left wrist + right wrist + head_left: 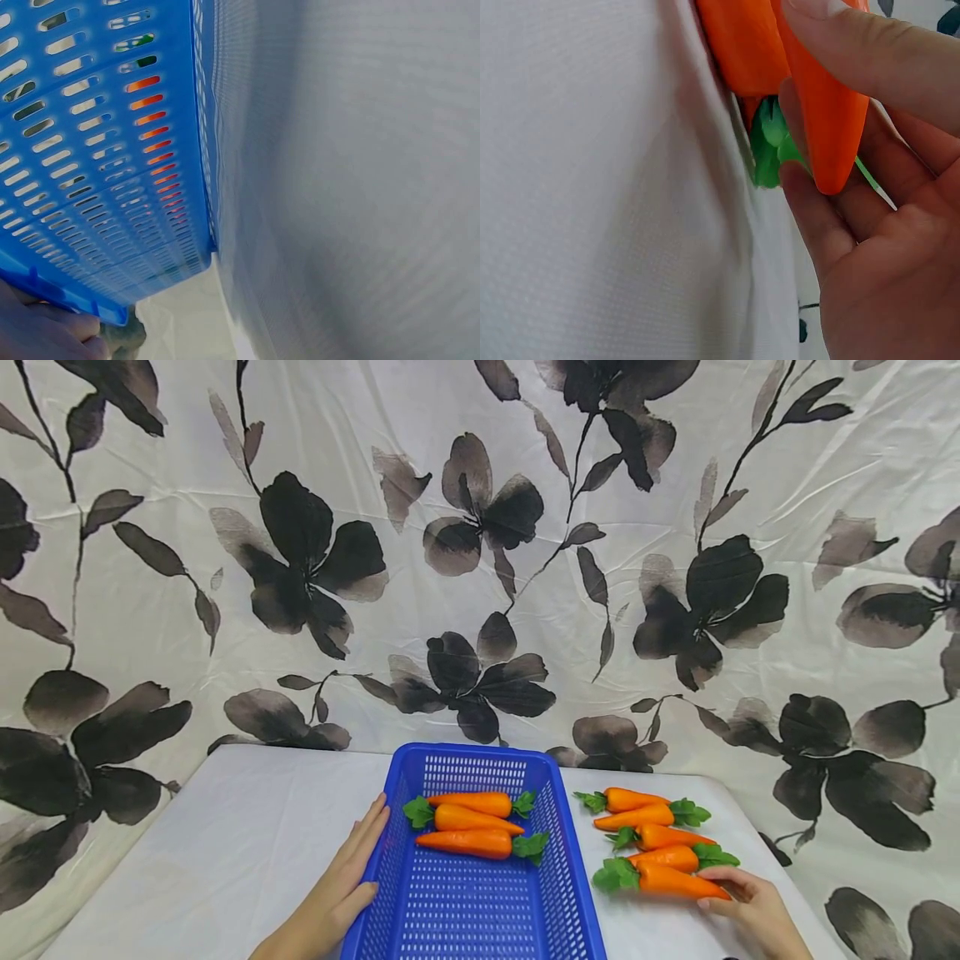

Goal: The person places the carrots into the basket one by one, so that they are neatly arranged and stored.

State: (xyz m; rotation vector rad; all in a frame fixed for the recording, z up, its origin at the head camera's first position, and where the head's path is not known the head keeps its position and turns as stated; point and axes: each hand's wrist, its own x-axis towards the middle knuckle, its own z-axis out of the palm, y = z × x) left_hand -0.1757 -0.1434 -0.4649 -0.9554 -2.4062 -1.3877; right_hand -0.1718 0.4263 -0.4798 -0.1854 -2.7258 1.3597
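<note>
A blue perforated basket (480, 910) holds three orange carrots (472, 843) with green tops, lying crosswise in its far half. My left hand (337, 881) rests against the basket's left side, fingers straight along the rim; in the left wrist view the hand (45, 330) touches the rim beside the slotted wall (82, 150). Right of the basket, several carrots lie in a column. My right hand (757, 910) pinches the nearest carrot (675, 882) by its tapered end. In the right wrist view the thumb and fingers of the hand (900, 195) surround that tip (829, 127).
The other carrots (663, 837) lie close behind the pinched one, tops pointing in mixed directions. A white cloth (225, 827) covers the table. Behind it hangs a white curtain (465, 602) with dark flowers.
</note>
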